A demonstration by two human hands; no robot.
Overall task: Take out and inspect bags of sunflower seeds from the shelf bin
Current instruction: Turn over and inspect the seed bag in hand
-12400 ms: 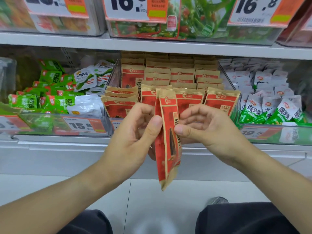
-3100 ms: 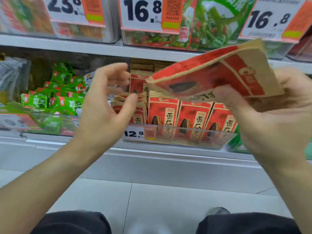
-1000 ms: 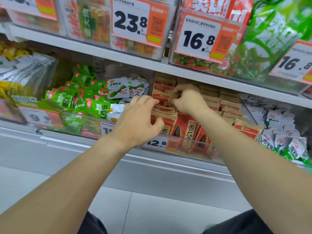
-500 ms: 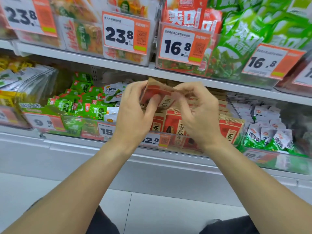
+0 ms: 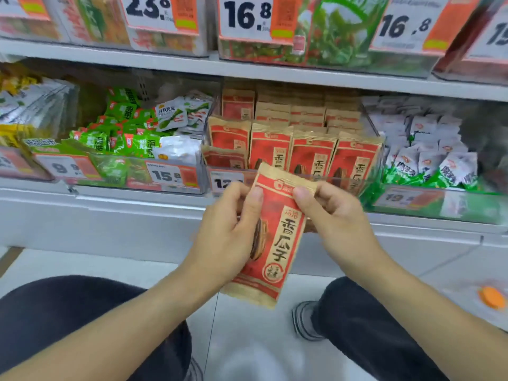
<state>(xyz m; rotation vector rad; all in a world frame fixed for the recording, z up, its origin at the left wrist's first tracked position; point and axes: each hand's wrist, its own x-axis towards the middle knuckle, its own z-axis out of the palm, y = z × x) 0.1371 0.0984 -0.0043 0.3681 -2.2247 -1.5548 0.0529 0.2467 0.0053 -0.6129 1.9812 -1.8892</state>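
Nearest the camera are the person's dark-trousered knees point(image 5: 82, 312) over a pale tiled floor point(image 5: 247, 353), with a grey shoe point(image 5: 302, 320) by the right knee. Just above them both hands hold one red and tan bag of sunflower seeds point(image 5: 277, 237), front face up and tilted slightly. The left hand point(image 5: 228, 232) curls round the bag's left edge, thumb pressed on the front near the top; the right hand point(image 5: 332, 213) pinches the top right corner between thumb and curled fingers. The bag hangs in front of and below the clear shelf bin point(image 5: 297, 177) (its price tag partly hidden by the bag). Inside that bin more seed bags point(image 5: 310, 152) stand upright in rows. Left of the bin lie green packets point(image 5: 121, 136); right of it, white packets point(image 5: 428, 158). Above it, price tags point(image 5: 247, 17) hang from an upper shelf.
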